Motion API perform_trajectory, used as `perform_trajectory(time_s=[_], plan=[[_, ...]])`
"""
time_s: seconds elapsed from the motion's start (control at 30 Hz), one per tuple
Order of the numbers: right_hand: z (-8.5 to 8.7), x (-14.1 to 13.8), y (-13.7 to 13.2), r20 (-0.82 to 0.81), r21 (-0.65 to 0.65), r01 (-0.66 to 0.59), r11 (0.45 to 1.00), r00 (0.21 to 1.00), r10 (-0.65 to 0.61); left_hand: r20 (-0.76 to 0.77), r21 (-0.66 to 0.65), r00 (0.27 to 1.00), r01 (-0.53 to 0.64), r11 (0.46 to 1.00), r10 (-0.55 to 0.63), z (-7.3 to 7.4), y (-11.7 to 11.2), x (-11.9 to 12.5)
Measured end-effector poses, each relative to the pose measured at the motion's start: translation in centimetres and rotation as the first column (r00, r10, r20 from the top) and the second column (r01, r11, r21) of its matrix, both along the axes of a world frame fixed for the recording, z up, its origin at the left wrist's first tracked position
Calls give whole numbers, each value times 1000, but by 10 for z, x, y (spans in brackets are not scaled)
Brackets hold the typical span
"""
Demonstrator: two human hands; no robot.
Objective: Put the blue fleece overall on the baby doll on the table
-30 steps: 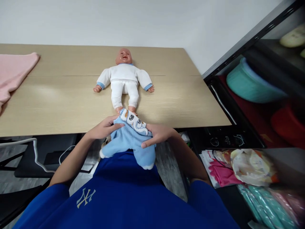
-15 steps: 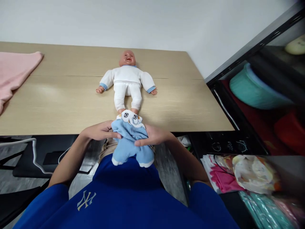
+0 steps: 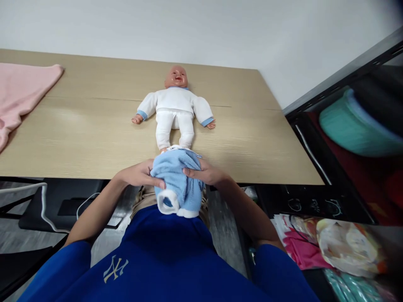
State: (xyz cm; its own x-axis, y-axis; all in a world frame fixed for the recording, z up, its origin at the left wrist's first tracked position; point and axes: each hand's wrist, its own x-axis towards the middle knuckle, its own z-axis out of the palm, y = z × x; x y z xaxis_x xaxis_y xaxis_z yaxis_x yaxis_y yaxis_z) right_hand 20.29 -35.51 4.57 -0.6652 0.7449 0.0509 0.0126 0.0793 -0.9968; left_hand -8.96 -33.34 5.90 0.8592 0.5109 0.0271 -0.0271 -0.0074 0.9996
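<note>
Between my hands, in front of my belly at the table's near edge, is a pair of light blue baby pants (image 3: 178,167) with white cuffs. My left hand (image 3: 143,174) grips the left side, thumb on top. On the other side my right hand (image 3: 206,172) holds the cloth with its thumb pressed into it; the other fingers of both hands are hidden. One white cuff faces me and shows its round opening. A baby doll (image 3: 175,100) in a white top and white leggings lies on its back just beyond, its feet partly covered by the pants.
A pink cloth (image 3: 25,90) lies at the left of the wooden table (image 3: 103,138). To the right, a shelf holds a teal basin (image 3: 355,126). Below it are plastic packs and a pink item (image 3: 305,249). A white cable (image 3: 44,205) hangs at lower left.
The blue pants have been tilted and bunched: the owl-like face on them has turned mostly out of sight, and a cuff opening now shows. Both hands keep hold of them.
</note>
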Motion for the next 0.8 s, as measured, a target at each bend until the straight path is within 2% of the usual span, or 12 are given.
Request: perform_trajectory(time_s=[0.1, 0.17, 0.23, 0.37, 0.5, 0.67, 0.73, 0.8], plan=[[-5, -1, 4, 4, -61, -51, 997, 999, 52, 52, 29, 986, -160, 987, 158, -4, 6, 4], [-8, 1, 9, 37, -120, -153, 981, 987, 158, 48, 31, 977, -208, 978, 207, -6, 8, 7], [-12, 3, 15, 52, -153, -187, 970, 979, 197, 21, 31, 972, -233, 972, 233, -7, 7, 10], [-15, 5, 21, -2, -141, -98, 985, 995, 99, -11, 65, 960, -279, 958, 280, -3, 4, 13], [-14, 4, 18, -74, -223, -85, 971, 995, 70, -39, 101, 940, -334, 937, 339, 1, 0, 14], [-14, 3, 15, -158, -316, -94, 944, 986, 46, -76, -7, 900, -431, 902, 429, -5, -7, 10], [-9, 1, 14, -152, -344, -92, 935, 988, 41, -38, -59, 906, -423, 904, 422, -7, -10, 8], [0, -6, 13, -148, -307, -83, 948, 988, 38, -8, -63, 912, -411, 910, 411, -5, -13, 8]])
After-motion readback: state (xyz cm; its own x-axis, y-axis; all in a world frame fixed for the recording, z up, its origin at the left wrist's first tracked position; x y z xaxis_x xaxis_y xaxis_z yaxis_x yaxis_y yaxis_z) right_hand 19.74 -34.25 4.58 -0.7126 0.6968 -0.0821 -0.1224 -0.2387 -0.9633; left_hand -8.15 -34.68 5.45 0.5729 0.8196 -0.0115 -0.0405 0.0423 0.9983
